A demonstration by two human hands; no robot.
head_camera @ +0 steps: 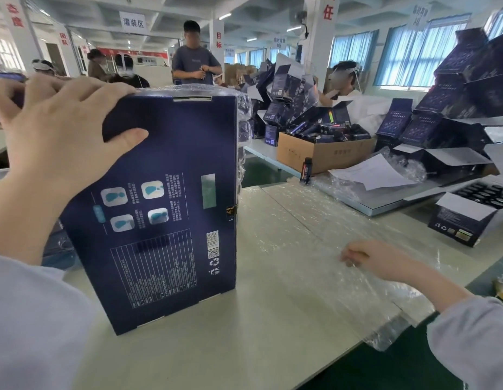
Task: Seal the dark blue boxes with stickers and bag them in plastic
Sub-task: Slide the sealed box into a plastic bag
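- Dark blue rectangular cardboard box (pixel 166 192) is standing upright on the pale table (pixel 244 347).
- Clear flat plastic bags (pixel 315 243) are lying just right of it.
- Left hand (pixel 56 130) is gripping the box's top corner, thumb across the printed face.
- Right hand (pixel 365 260) is pinching the plastic with curled fingers.

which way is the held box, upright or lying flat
Upright: the box stands on its short end on the table, the left hand gripping its top corner.

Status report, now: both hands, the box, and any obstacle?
Left hand grips the top of the dark blue box, upright on the table. Right hand pinches the top plastic bag. Sticker on box edge. Nothing between box and bag.
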